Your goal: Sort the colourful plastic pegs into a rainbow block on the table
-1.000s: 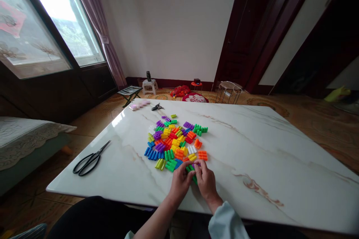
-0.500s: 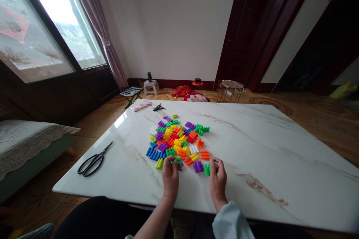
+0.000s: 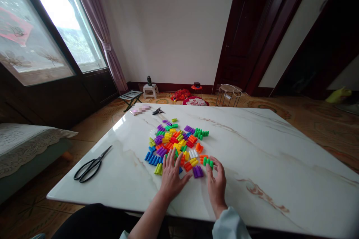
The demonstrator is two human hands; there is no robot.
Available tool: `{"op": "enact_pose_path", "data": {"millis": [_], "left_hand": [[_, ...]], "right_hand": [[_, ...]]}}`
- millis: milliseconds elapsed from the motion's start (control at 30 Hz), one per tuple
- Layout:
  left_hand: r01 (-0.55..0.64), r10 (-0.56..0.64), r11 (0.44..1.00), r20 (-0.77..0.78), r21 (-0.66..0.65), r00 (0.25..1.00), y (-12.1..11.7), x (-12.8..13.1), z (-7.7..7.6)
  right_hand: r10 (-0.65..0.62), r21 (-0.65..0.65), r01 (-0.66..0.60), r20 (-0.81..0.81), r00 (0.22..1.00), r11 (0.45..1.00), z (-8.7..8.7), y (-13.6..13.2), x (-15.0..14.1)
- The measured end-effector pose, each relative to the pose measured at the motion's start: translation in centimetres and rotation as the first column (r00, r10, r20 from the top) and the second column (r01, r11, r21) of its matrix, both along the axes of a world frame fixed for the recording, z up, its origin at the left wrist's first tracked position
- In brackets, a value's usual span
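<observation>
A pile of colourful plastic building blocks (image 3: pixel 174 140), made of joined tubes, lies on the marble-patterned table. My left hand (image 3: pixel 171 174) spreads its fingers over the near side of the pile, and its fingertips reach a green block (image 3: pixel 176 154) that they partly cover. Pinched between the thumb and fingers of my right hand (image 3: pixel 217 183) is another green block (image 3: pixel 208 163), at the pile's right edge. A purple block (image 3: pixel 198 171) lies between my two hands. Near my left hand are lime blocks (image 3: pixel 158 168) and a row of blue blocks (image 3: pixel 153 158).
Black-handled scissors (image 3: pixel 89 167) lie on the left of the table (image 3: pixel 266 145). Towards the far edge are a small dark tool (image 3: pixel 158 111) and a pinkish item (image 3: pixel 140 110), partly blurred. Stools, including a white one (image 3: pixel 150 91), stand on the floor beyond.
My left hand has gone from a pinch at a green block to spread fingers farther over the pile. The green block at my right hand has turned and now shows its rounded ends.
</observation>
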State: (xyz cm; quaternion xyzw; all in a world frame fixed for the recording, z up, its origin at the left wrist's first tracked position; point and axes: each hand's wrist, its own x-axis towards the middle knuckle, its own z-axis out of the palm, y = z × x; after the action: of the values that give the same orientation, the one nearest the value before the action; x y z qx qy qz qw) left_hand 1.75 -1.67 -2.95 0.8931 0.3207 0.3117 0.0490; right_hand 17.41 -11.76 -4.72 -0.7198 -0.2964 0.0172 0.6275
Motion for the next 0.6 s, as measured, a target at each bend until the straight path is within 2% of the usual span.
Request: {"op": "enact_pose_path", "data": {"millis": [67, 167, 333, 400, 500, 600], "left_hand": [[0.092, -0.09, 0.995, -0.055, 0.047, 0.994, -0.3, 0.0, 0.4], [0.221, -0.209, 0.971, -0.119, 0.092, 0.971, -0.5, 0.1, 0.9], [0.162, -0.154, 0.983, -0.098, 0.083, 0.983, -0.5, 0.2, 0.7], [0.146, -0.138, 0.986, -0.097, 0.079, 0.986, -0.5, 0.3, 0.5], [0.127, -0.12, 0.99, -0.103, 0.063, 0.987, -0.4, 0.4, 0.2], [0.115, -0.109, 0.992, -0.104, 0.053, 0.989, -0.3, 0.4, 0.0]], "right_hand": [[-0.036, -0.042, 0.037, 0.025, 0.999, 0.998, -0.3, 0.7, -0.1], [0.006, -0.074, -0.006, -0.008, 1.0, 0.997, -0.9, 2.2, -1.4], [0.153, -0.023, -0.155, -0.069, 0.986, 0.988, -0.2, 4.0, -3.9], [0.159, -0.007, -0.16, -0.065, 0.985, 0.987, 0.4, 4.2, -3.3], [0.064, -0.013, -0.064, -0.002, 0.998, 0.998, 0.9, 4.9, -0.5], [0.013, -0.135, -0.009, 0.029, 0.999, 0.991, 0.5, 6.2, 2.2]]}}
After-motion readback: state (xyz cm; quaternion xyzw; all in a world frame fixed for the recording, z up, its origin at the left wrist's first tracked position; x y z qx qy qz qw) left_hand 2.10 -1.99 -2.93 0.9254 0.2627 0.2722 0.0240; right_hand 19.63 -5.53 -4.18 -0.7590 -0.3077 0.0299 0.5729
